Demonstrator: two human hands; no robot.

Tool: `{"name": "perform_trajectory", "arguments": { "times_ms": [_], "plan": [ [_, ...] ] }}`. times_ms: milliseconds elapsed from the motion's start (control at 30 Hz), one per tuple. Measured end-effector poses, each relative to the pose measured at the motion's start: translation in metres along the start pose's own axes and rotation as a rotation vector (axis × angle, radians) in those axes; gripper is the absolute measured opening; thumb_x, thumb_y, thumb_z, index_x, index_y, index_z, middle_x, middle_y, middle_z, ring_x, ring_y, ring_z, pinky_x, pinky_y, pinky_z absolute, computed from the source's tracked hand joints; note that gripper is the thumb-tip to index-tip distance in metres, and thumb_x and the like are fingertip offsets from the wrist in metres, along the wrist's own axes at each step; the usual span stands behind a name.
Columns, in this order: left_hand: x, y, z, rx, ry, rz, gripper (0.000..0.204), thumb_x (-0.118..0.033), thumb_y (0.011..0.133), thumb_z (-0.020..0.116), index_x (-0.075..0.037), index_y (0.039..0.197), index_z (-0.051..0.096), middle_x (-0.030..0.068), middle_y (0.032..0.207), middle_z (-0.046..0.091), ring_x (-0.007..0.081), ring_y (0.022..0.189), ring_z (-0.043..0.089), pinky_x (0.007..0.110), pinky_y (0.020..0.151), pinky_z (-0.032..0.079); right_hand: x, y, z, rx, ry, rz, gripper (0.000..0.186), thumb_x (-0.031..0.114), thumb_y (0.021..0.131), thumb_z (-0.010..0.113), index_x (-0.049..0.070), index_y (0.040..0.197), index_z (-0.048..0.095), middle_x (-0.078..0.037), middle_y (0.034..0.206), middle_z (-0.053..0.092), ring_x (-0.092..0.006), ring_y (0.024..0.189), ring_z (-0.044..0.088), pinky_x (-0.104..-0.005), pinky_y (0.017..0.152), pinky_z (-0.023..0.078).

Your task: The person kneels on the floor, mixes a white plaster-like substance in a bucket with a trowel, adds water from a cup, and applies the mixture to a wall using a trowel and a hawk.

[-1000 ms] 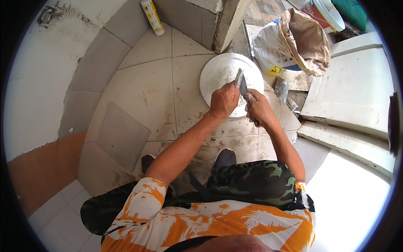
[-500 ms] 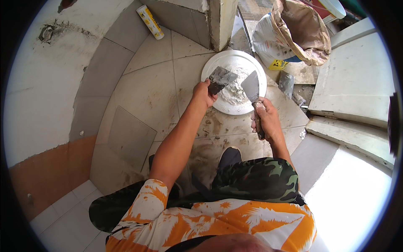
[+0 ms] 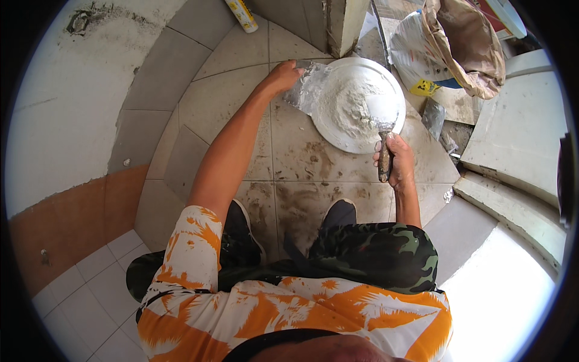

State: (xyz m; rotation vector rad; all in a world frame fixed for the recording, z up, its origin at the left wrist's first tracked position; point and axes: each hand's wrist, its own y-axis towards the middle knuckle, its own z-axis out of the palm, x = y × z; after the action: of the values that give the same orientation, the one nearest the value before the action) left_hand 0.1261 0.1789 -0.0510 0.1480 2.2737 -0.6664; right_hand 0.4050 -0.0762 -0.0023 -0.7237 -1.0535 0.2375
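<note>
A round white lid-like tray (image 3: 350, 146) sits on the floor with a heap of white powder or paste (image 3: 347, 99) in it. My left hand (image 3: 283, 77) is closed on the edge of a thin, flat grey plate (image 3: 300, 92) smeared with white. That plate reaches over the tray's left rim. In my right hand (image 3: 398, 158) is the dark, worn handle of a putty knife (image 3: 385, 158). Its wide blade points away from me, over the right part of the tray, at the edge of the heap. White material partly hides where blade and heap meet.
Behind the tray stands a wall corner (image 3: 348, 30). An opened paper bag (image 3: 464, 54) is at the back right, with a bucket (image 3: 503, 15) behind it. A yellow-and-white tube (image 3: 242, 15) lies at the back. A loose tile (image 3: 187, 160) rests to the left.
My left hand has drawn the grey plate leftward, from above the heap to the tray's left rim. The putty knife, raised and angled before, now has its blade over the tray's right side.
</note>
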Motion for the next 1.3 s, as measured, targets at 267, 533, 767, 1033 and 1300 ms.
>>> {"name": "perform_trajectory", "arguments": {
  "times_ms": [267, 533, 767, 1033, 1300],
  "plan": [
    [-0.024, 0.027, 0.042, -0.162, 0.333, 0.148, 0.046, -0.029, 0.092, 0.065, -0.005, 0.131, 0.058, 0.0196, 0.124, 0.064, 0.0347, 0.117, 0.06, 0.043, 0.097, 0.047, -0.018, 0.0, -0.014, -0.018, -0.089, 0.02, 0.024, 0.023, 0.102, 0.049, 0.002, 0.11, 0.058, -0.007, 0.079, 0.062, -0.0134, 0.055, 0.06, -0.0257, 0.048, 0.05],
    [0.042, -0.094, 0.054, -0.24, 0.352, 0.549, 0.016, -0.014, 0.083, 0.07, -0.007, 0.097, 0.071, 0.0064, 0.098, 0.066, 0.0267, 0.094, 0.059, 0.04, 0.084, 0.051, -0.017, -0.012, -0.011, -0.045, -0.121, 0.035, 0.027, 0.023, 0.101, 0.051, 0.001, 0.114, 0.058, -0.006, 0.079, 0.062, -0.0119, 0.057, 0.061, -0.0238, 0.05, 0.05],
    [0.077, -0.12, 0.075, -0.21, 0.486, 0.658, 0.008, -0.01, 0.079, 0.071, -0.008, 0.087, 0.07, 0.0034, 0.091, 0.058, 0.0236, 0.089, 0.058, 0.036, 0.074, 0.053, -0.009, -0.017, 0.0, -0.019, -0.145, 0.008, 0.027, 0.024, 0.1, 0.053, 0.002, 0.115, 0.059, -0.005, 0.08, 0.062, -0.0111, 0.059, 0.061, -0.0228, 0.051, 0.05],
    [0.072, -0.102, 0.077, -0.333, 0.48, 0.726, 0.005, -0.01, 0.084, 0.068, -0.006, 0.088, 0.067, 0.005, 0.092, 0.06, 0.0254, 0.09, 0.059, 0.037, 0.07, 0.052, -0.007, -0.02, -0.005, -0.048, -0.142, -0.002, 0.025, 0.023, 0.101, 0.053, 0.002, 0.113, 0.058, -0.005, 0.08, 0.062, -0.0112, 0.059, 0.06, -0.0235, 0.051, 0.05],
    [-0.048, -0.079, 0.098, -0.371, 0.112, 0.804, 0.012, -0.003, 0.087, 0.059, -0.008, 0.093, 0.069, 0.0074, 0.096, 0.063, 0.0291, 0.088, 0.061, 0.039, 0.075, 0.052, -0.006, -0.016, -0.004, -0.082, -0.091, -0.046, 0.021, 0.021, 0.101, 0.052, 0.003, 0.109, 0.058, -0.005, 0.08, 0.061, -0.0111, 0.059, 0.06, -0.0245, 0.052, 0.05]
  ]
}}
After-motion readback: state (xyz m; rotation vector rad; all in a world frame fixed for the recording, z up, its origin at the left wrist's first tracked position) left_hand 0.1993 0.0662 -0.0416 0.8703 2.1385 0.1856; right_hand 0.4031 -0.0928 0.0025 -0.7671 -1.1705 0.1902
